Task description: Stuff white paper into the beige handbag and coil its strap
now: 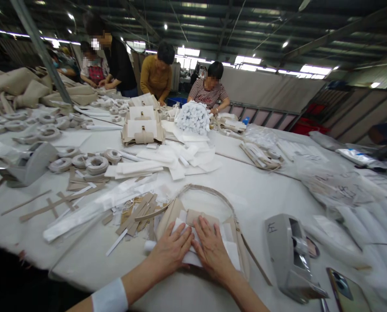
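Note:
My left hand (170, 250) and my right hand (211, 247) lie flat, side by side, fingers stretched out, pressing on white paper (234, 253) that covers a beige bag (170, 214). The bag lies flat on the white table at the near edge, and its long strap (213, 190) loops away from me. A white cuff sits on my left wrist. Neither hand grips anything.
A grey tape dispenser (287, 255) stands right of my hands, a phone (346, 290) beside it. Beige strips (138, 214), coiled straps (96, 164), white paper sheets (167, 158) and finished bags (143, 128) cover the table. Several people work at the far side. Plastic bags (343, 186) lie to the right.

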Tool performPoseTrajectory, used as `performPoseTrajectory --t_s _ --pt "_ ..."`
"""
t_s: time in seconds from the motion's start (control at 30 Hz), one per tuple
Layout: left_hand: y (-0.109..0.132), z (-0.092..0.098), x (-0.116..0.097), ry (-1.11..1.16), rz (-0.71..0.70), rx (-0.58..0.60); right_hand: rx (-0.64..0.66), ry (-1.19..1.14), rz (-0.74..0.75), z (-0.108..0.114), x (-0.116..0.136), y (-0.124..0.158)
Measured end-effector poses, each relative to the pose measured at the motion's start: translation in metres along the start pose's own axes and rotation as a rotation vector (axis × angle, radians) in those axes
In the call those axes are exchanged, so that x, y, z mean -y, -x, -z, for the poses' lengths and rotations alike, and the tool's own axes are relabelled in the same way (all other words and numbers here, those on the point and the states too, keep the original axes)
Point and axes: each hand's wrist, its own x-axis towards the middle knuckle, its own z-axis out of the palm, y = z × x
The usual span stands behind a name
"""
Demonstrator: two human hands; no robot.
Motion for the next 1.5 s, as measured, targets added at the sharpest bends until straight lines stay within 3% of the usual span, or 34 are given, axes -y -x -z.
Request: performPoseTrajectory --t_s 0.17,0.27,0.37,0.5,0.63,0.73,0.8,0.9,0.97,1.03,1.13,1.3,1.5 --pt "-0.003 -0.002 -0.002 0.025 -0.01 -0.058 0.09 -0.04 0.047 0.004 0.015 -0.011" --pt "-0.004 0.001 0.001 0.027 -0.021 -0.113 0.124 -0.043 0.16 0.001 0.018 -0.012" --pt "-0.005 0.007 0.006 0.036 -0.046 -0.091 0.116 0.017 0.267 -0.01 0.013 -0.011" --pt "-0.001 0.025 0.017 0.124 -0.066 -0.027 -0.078 0.138 0.317 -0.04 0.0 -0.011" --pt "0.018 0.038 0.02 0.228 0.028 -0.136 -0.343 0.245 0.386 -0.072 -0.017 -0.016" --pt "0.044 0.027 0.015 0.333 0.289 -0.381 -0.459 0.306 0.441 -0.081 -0.023 -0.02" --pt "0.065 0.013 0.01 0.522 0.631 -0.603 -0.503 0.327 0.472 -0.076 -0.02 -0.019" --pt "0.09 -0.004 0.003 1.021 1.229 -0.859 -0.453 0.331 0.478 -0.058 -0.008 -0.014" --pt "0.097 -0.009 -0.003 1.414 1.504 -0.928 -0.368 0.326 0.46 -0.046 0.0 -0.01" --pt "0.097 -0.012 -0.011 1.785 1.635 -0.907 -0.329 0.317 0.445 -0.039 0.005 -0.008" --pt "0.082 -0.015 -0.024 2.106 1.566 -0.773 -0.346 0.304 0.446 -0.036 0.009 -0.007" --pt "0.053 -0.016 -0.024 2.094 1.329 -0.626 -0.333 0.262 0.42 -0.038 0.008 -0.008" --pt "0.035 -0.002 -0.014 1.972 1.349 -0.489 -0.334 0.269 0.428 -0.03 0.005 -0.004"
